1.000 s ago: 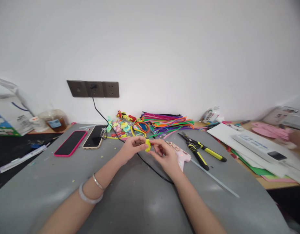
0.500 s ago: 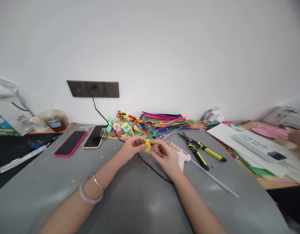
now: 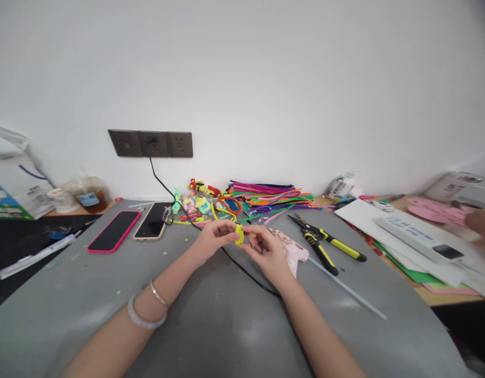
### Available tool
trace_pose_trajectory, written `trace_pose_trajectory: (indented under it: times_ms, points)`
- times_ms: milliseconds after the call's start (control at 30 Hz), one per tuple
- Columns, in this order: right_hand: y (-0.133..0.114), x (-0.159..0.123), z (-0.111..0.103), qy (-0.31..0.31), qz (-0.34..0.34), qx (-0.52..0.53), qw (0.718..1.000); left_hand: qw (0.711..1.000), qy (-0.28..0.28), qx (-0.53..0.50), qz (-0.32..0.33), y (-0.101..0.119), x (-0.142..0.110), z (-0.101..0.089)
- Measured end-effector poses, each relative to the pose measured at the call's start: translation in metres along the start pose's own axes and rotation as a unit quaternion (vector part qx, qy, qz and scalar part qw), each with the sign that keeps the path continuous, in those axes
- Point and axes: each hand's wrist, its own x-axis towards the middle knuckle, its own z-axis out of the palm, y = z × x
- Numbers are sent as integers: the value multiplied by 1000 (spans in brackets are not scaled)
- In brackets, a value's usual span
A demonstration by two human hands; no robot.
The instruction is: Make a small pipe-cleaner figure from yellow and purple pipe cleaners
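Observation:
Above the middle of the grey table [image 3: 211, 325], a small yellow fuzzy piece [image 3: 239, 234], perhaps bent pipe cleaner, sits between my two hands. My left hand [image 3: 215, 239] pinches it from the left with closed fingers. From the right, my right hand [image 3: 267, 251] has thumb and fingertips closed at its edge, beside a bit of red. A pink patterned glue gun [image 3: 295, 253] lies just beyond my right hand, a pale glue stick [image 3: 348, 289] poking from its back. Behind the hands is a bundle of coloured pipe cleaners [image 3: 270, 197].
Yellow-black pliers [image 3: 321, 244] lie to the right. A pink-cased phone [image 3: 114, 231] and a second phone [image 3: 150, 221] rest on the left. A black cord [image 3: 246, 270] runs under my hands. White sheets [image 3: 368, 218] and another person's hand [image 3: 482, 229] are at far right.

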Motion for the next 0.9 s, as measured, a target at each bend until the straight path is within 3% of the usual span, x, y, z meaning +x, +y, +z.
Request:
trace_pose_trajectory:
  times_ms: [900]
  points:
    - [4,-2,0,-6,-11,2,1000,1000,-9,4,7,-2,0,-1]
